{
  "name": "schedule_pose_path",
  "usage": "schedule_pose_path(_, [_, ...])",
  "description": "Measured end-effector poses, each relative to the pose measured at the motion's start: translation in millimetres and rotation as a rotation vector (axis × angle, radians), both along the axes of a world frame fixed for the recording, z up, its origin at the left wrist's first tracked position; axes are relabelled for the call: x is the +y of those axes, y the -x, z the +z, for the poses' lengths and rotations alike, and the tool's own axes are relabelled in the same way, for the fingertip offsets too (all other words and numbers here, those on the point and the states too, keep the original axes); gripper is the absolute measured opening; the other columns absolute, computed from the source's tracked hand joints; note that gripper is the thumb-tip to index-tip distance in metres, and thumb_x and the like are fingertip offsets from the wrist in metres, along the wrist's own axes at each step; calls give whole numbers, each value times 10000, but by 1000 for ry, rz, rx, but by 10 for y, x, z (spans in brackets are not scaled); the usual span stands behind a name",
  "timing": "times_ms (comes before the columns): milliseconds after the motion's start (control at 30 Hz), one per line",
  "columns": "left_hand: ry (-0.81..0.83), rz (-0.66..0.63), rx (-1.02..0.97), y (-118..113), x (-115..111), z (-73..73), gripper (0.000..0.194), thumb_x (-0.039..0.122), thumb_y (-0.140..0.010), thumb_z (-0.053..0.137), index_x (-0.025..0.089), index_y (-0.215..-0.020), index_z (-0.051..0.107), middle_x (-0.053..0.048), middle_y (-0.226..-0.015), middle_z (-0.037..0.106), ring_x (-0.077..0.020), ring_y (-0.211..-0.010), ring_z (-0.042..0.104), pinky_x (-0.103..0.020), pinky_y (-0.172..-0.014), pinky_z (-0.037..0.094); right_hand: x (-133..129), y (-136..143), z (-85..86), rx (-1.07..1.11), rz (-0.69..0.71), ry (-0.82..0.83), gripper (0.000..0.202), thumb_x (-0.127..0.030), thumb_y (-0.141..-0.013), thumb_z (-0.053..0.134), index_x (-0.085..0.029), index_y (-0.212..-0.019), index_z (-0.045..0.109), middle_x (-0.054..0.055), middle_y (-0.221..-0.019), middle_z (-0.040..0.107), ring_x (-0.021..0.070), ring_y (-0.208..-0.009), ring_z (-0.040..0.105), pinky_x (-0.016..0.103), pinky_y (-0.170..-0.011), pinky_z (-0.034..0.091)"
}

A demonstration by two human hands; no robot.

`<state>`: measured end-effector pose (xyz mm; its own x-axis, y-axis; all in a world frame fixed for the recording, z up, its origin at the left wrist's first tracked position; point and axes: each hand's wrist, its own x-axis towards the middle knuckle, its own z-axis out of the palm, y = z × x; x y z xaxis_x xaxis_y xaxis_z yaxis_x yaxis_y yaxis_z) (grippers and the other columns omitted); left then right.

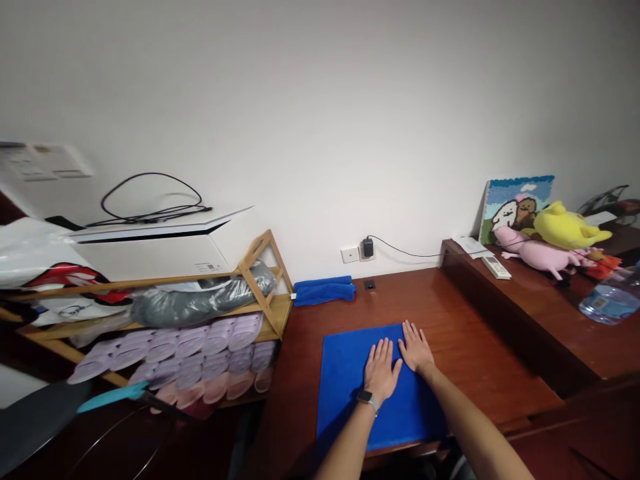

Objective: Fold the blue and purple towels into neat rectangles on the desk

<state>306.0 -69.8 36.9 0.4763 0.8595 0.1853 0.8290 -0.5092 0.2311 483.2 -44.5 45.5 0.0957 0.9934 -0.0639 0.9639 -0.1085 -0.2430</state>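
Observation:
A blue towel lies spread on the brown wooden desk, reaching its front edge. My left hand rests palm down on the middle of the towel, fingers stretched out, with a watch on the wrist. To its right, my right hand is also flat, over the towel's right edge near the far corner, its fingers extended. Neither hand grips anything. Farther back, by the wall, sits another blue towel, rolled or folded lengthwise.
On the left stands a wooden rack with several purple slippers and a white box. A raised ledge at right carries plush toys, a remote and a plastic bottle. A black adapter is plugged in.

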Motion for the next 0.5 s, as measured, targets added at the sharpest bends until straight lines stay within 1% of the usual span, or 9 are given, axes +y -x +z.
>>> schedule_pose_path(133, [-28, 180, 49, 642, -50, 6, 659, 516, -1070, 216, 193, -1631, 338, -84, -1688, 345, -250, -1578, 272, -502, -1294, 253, 2, 15, 29, 9, -7, -2, 726, -471, -1040, 171, -115, -1672, 136, 41, -1748, 133, 205, -1616, 72, 413, -1302, 21])
schedule_pose_path(200, [-25, 239, 77, 865, -96, 39, 661, 512, -1067, 225, 185, -1629, 341, -88, -1693, 331, -255, -1579, 269, -506, -1293, 254, -4, 25, 82, 11, -7, 12, 724, -470, -1042, 172, -113, -1671, 142, 38, -1748, 134, 209, -1616, 73, 415, -1303, 29])
schedule_pose_path(233, [-21, 250, 88, 927, -119, 59, 660, 508, -1065, 231, 182, -1629, 342, -88, -1694, 328, -255, -1580, 266, -506, -1293, 253, -17, 30, 115, 11, -8, 19, 720, -467, -1043, 172, -115, -1671, 145, 35, -1748, 136, 211, -1616, 74, 418, -1304, 32])
schedule_pose_path(300, [-16, 259, 100, 964, -155, 91, 655, 495, -1064, 243, 177, -1627, 346, -89, -1690, 336, -252, -1581, 263, -504, -1294, 251, -80, 40, 179, 12, -16, 7, 711, -466, -1048, 161, -124, -1672, 146, 30, -1748, 137, 210, -1615, 78, 423, -1305, 37])
schedule_pose_path(367, [-22, 267, 103, 934, -170, 106, 650, 481, -1062, 250, 171, -1623, 354, -94, -1684, 350, -251, -1578, 271, -502, -1295, 251, -209, 48, 212, 8, -25, -53, 704, -463, -1054, 135, -129, -1673, 141, 30, -1749, 130, 201, -1615, 77, 421, -1306, 32])
schedule_pose_path(433, [-34, 273, 99, 891, -167, 104, 647, 476, -1061, 253, 170, -1621, 361, -98, -1680, 356, -254, -1574, 282, -502, -1294, 250, -395, 51, 191, -5, -8, -119, 702, -462, -1057, 119, -125, -1672, 150, 33, -1747, 133, 194, -1615, 72, 417, -1308, 17])
schedule_pose_path(500, [-48, 275, 89, 867, -155, 95, 646, 479, -1060, 260, 177, -1623, 358, -101, -1678, 360, -265, -1571, 289, -513, -1291, 250, -594, 50, 126, -15, 23, -113, 709, -474, -1057, 129, -115, -1666, 186, 46, -1740, 166, 199, -1614, 88, 420, -1309, 17])
